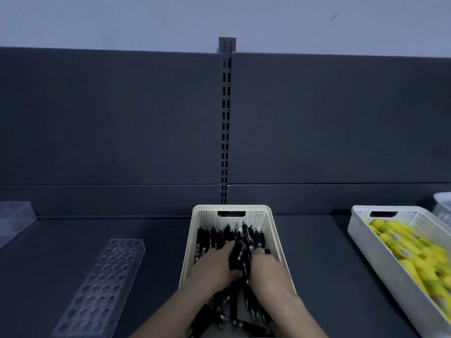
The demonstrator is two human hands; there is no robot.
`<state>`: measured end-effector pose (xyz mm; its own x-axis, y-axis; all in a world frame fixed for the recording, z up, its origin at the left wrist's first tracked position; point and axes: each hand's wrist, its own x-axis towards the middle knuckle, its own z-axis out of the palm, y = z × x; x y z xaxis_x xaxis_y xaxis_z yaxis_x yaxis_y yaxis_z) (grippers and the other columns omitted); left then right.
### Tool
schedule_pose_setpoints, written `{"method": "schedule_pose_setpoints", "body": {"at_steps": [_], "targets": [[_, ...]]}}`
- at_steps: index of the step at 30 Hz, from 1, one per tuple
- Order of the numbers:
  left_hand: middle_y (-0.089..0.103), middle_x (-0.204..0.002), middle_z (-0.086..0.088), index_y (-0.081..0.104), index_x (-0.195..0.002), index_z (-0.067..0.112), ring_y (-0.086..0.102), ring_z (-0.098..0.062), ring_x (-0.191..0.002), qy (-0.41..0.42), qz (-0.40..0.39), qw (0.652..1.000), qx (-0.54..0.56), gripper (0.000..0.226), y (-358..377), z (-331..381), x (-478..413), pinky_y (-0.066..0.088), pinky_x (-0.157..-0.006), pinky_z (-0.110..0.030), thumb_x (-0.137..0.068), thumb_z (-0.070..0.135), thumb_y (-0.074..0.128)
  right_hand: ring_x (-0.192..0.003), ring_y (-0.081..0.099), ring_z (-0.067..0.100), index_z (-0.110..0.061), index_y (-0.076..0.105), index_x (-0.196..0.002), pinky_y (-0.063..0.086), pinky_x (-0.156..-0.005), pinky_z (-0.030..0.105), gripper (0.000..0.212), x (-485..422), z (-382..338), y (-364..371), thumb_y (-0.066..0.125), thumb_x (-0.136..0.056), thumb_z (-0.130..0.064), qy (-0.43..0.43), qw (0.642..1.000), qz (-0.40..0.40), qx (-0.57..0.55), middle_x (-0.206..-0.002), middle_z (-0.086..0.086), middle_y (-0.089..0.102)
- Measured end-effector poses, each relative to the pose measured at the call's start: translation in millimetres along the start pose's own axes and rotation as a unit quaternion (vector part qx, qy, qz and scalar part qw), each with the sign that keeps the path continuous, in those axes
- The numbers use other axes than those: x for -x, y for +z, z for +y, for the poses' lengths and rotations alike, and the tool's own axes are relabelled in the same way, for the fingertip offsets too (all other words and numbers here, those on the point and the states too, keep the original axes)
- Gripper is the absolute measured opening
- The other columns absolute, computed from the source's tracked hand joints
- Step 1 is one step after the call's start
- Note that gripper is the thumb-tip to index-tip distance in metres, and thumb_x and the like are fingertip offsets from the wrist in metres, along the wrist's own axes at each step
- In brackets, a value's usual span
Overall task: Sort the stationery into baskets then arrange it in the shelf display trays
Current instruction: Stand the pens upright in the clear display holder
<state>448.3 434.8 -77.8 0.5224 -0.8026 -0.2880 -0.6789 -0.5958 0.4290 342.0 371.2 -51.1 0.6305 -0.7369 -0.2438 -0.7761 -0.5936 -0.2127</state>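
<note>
Left hand [214, 267] and right hand [268, 269] curl around 1 bunch of black pens [240, 261] in the cream basket [231, 208] at 6 o'clock; I'd expect loose outer pens slipping free when lifted.

A dark grey, matt shelf [158, 240] runs the full width, closed at the back by a dark grey panel [109, 118] with a slotted metal upright [225, 118] at its middle. Four containers and one block lie directly on the shelf. At the centre stands a cream perforated plastic basket [231, 207] filled with black pens [219, 236], its far end near the upright. To its left, well apart, lies a clear acrylic block drilled with rows of round holes [102, 286]. At the far left edge sits a clear acrylic tray [14, 215], against the back panel. To the right lies a white perforated plastic basket [361, 230] of blurred yellow items [419, 257], with another white perforated basket [443, 203] just behind it, cut off by the frame.
</note>
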Motion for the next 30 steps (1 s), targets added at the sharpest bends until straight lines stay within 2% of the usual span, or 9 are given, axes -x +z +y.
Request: {"method": "schedule_pose_setpoints", "body": {"at_steps": [3,7,10,16,19,23,25,27,30], "targets": [[0.057,-0.122,-0.007,0.024,-0.141,0.024,0.056,-0.024,-0.111,0.001,0.009,1.0,0.02,0.064,2,0,3,0.046,-0.09,-0.033,-0.086,0.024,0.056,-0.111,0.058,0.033,-0.006,0.039,-0.12,0.046,-0.084,0.036,0.034,-2,1,1,0.034,-0.088,0.005,-0.002,0.999,0.033,-0.021,-0.119,0.015,0.061],[0.052,-0.085,0.002,0.04,-0.098,0.015,0.054,-0.013,-0.076,-0.055,0.023,0.989,0.134,0.024,-2,-2,-1,0.047,-0.066,-0.026,-0.082,0.009,0.057,-0.107,0.059,0.034,-0.005,0.042,-0.114,0.046,-0.081,0.036,0.03,0,3,3,0.037,-0.085,0.004,-0.014,0.998,0.047,-0.036,-0.114,0.015,0.063],[0.047,-0.079,0.004,0.04,-0.078,0.019,0.048,-0.008,-0.069,-0.079,0.019,0.977,0.198,0.026,-5,-4,-5,0.04,-0.058,-0.019,-0.079,0.009,0.063,-0.107,0.059,0.033,-0.007,0.047,-0.112,0.045,-0.08,0.036,0.025,2,3,4,0.038,-0.089,-0.003,-0.017,0.998,0.051,-0.042,-0.115,0.013,0.063],[0.058,-0.09,0.003,0.051,-0.093,0.016,0.055,-0.014,-0.085,-0.075,0.064,0.971,0.217,0.032,-11,-1,-13,0.04,-0.07,-0.022,-0.072,0.019,0.076,-0.106,0.058,0.03,-0.014,0.048,-0.09,0.033,-0.069,0.028,0.017,2,4,6,0.039,-0.097,-0.027,-0.039,0.997,0.041,-0.061,-0.113,0.01,0.062],[0.065,-0.092,-0.001,0.058,-0.088,0.015,0.061,-0.017,-0.085,-0.063,0.092,0.968,0.224,0.027,-11,-2,-17,0.044,-0.071,-0.024,-0.07,0.021,0.077,-0.103,0.059,0.03,-0.013,0.049,-0.088,0.032,-0.067,0.028,0.02,0,6,8,0.038,-0.097,-0.027,-0.037,0.993,0.064,-0.089,-0.11,0.01,0.064],[0.07,-0.086,-0.008,0.066,-0.086,0.008,0.066,-0.022,-0.079,-0.063,0.112,0.943,0.306,0.018,-8,-8,-17,0.054,-0.075,-0.035,-0.075,0.02,0.075,-0.101,0.06,0.026,-0.01,0.053,-0.103,0.037,-0.069,0.029,0.021,-3,8,9,0.04,-0.097,-0.025,-0.044,0.987,0.086,-0.128,-0.109,0.008,0.064],[0.067,-0.08,-0.007,0.063,-0.085,0.011,0.063,-0.022,-0.07,-0.058,0.118,0.934,0.333,0.012,-7,-7,-15,0.054,-0.065,-0.037,-0.083,0.022,0.068,-0.099,0.061,0.025,-0.013,0.049,-0.096,0.039,-0.071,0.029,0.011,-3,9,10,0.042,-0.096,-0.022,-0.051,0.982,0.092,-0.157,-0.107,0.007,0.064],[0.063,-0.074,-0.004,0.059,-0.084,0.017,0.058,-0.018,-0.059,-0.057,0.103,0.927,0.355,0.007,-8,-6,-12,0.047,-0.051,-0.028,-0.088,0.022,0.062,-0.094,0.061,0.025,-0.016,0.039,-0.088,0.035,-0.065,0.027,0.007,-2,10,9,0.044,-0.093,-0.017,-0.053,0.976,0.098,-0.186,-0.102,0.006,0.064],[0.063,-0.089,-0.002,0.057,-0.099,0.014,0.059,-0.016,-0.075,-0.051,0.084,0.931,0.353,0.01,-12,-4,-6,0.048,-0.065,-0.026,-0.089,0.015,0.059,-0.088,0.062,0.027,-0.016,0.035,-0.089,0.034,-0.062,0.028,0.009,-2,10,9,0.044,-0.089,-0.013,-0.065,0.973,0.097,-0.2,-0.086,0.005,0.06]]}}
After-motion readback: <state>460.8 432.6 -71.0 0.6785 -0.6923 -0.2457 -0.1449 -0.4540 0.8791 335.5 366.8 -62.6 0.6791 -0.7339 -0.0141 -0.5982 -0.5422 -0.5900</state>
